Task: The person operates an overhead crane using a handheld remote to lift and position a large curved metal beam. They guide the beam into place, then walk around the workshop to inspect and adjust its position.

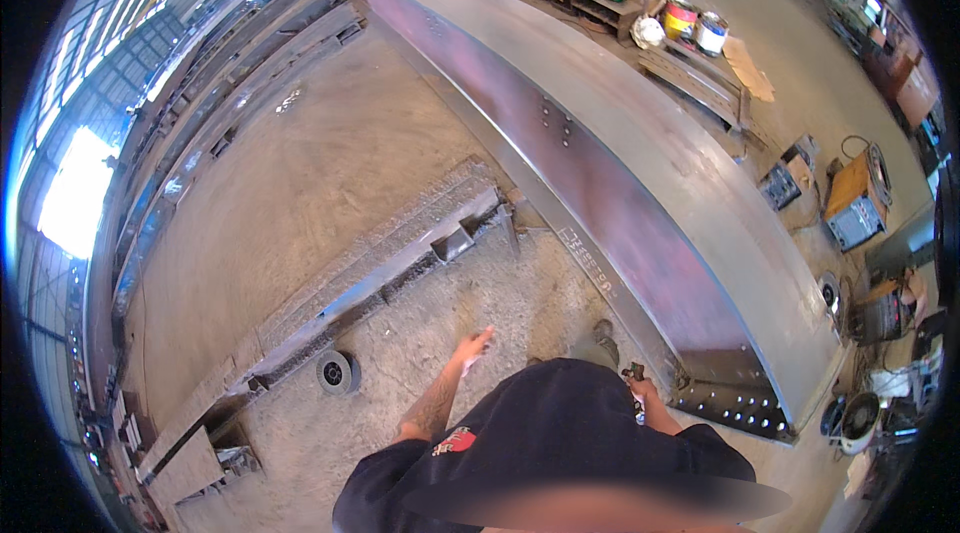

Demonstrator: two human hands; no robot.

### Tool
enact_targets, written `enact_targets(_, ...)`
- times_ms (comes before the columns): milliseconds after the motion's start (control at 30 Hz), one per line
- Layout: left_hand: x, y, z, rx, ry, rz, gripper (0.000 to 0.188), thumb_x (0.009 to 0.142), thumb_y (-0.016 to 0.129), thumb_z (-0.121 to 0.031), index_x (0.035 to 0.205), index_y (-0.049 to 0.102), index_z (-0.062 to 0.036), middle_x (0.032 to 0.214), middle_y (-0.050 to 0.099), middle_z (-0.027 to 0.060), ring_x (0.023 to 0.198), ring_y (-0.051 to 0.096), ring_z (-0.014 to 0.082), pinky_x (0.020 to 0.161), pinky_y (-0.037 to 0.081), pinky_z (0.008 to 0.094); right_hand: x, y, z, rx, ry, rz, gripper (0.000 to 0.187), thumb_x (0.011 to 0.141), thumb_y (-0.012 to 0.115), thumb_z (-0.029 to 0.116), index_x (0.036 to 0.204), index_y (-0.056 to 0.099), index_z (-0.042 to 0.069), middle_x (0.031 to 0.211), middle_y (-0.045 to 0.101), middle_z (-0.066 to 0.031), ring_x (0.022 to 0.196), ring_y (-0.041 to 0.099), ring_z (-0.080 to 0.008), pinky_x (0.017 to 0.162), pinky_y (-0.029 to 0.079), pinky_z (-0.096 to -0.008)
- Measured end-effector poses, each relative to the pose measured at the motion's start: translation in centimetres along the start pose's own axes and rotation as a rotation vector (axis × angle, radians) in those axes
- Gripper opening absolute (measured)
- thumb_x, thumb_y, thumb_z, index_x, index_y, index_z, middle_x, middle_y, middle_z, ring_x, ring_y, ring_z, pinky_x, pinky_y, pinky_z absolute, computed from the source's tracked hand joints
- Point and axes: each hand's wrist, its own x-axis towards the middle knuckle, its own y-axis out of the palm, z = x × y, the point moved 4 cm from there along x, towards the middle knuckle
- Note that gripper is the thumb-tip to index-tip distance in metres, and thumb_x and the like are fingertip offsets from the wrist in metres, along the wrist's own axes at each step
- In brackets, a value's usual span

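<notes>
My left hand is held out over the concrete floor, left of my body, fingers partly curled. A small pale scrap shows at its palm; its kind is unclear. Close to the near end of a large steel beam, my right hand is bent round a small dark object, too small to name. Something whitish shows just below that hand. The beam runs from far left to near right, with bolt holes in its end plate. Pale handwritten marks lie along its lower flange.
A long steel rail lies left of me, with a grey spool-like wheel beside it. More beams line the far left. Beyond the large beam stand paint buckets, an orange-sided machine and a round fan.
</notes>
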Motion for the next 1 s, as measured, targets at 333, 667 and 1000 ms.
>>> enact_targets(333, 8.3, -0.2, -5.3, 0.335, 0.310, 0.127, 0.073, 0.083, 0.069, -0.044, 0.136, 0.041, -0.0023, 0.128, 0.055, 0.0224, 0.118, 0.055, 0.0314, 0.098, 0.044, 0.0394, 9.7, 2.6, 12.7, -0.172, -0.220, -0.011, 0.090, 0.069, 0.062, 0.068, 0.116, 0.060, -0.008, 0.114, 0.061, -0.0304, 0.111, 0.059, -0.0384, 0.092, 0.048, -0.0393)
enact_targets(667, 20.2, -17.0, -21.2, 0.506, 0.277, -0.131, 0.057, 0.088, 0.057, -0.055, 0.103, 0.070, -0.0023, 0.098, 0.070, 0.0188, 0.097, 0.066, 0.0298, 0.089, 0.048, 0.0386, 13.3, 6.0, 28.8, -0.243, -0.130, 0.159, 0.099, 0.070, 0.046, 0.083, 0.120, 0.059, -0.001, 0.130, 0.052, -0.0266, 0.121, 0.052, -0.0371, 0.099, 0.043, -0.0402)
enact_targets(1000, 17.3, -40.4, -1.9, 0.330, -0.244, -0.549, 0.056, 0.077, 0.075, -0.022, 0.121, 0.053, 0.0045, 0.108, 0.065, 0.0216, 0.098, 0.063, 0.0268, 0.083, 0.050, 0.0375, 13.5, 0.7, 56.6, -0.034, -0.390, 0.160, 0.090, 0.072, 0.060, 0.063, 0.132, 0.043, -0.001, 0.124, 0.056, -0.0282, 0.117, 0.055, -0.0398, 0.097, 0.043, -0.0442)
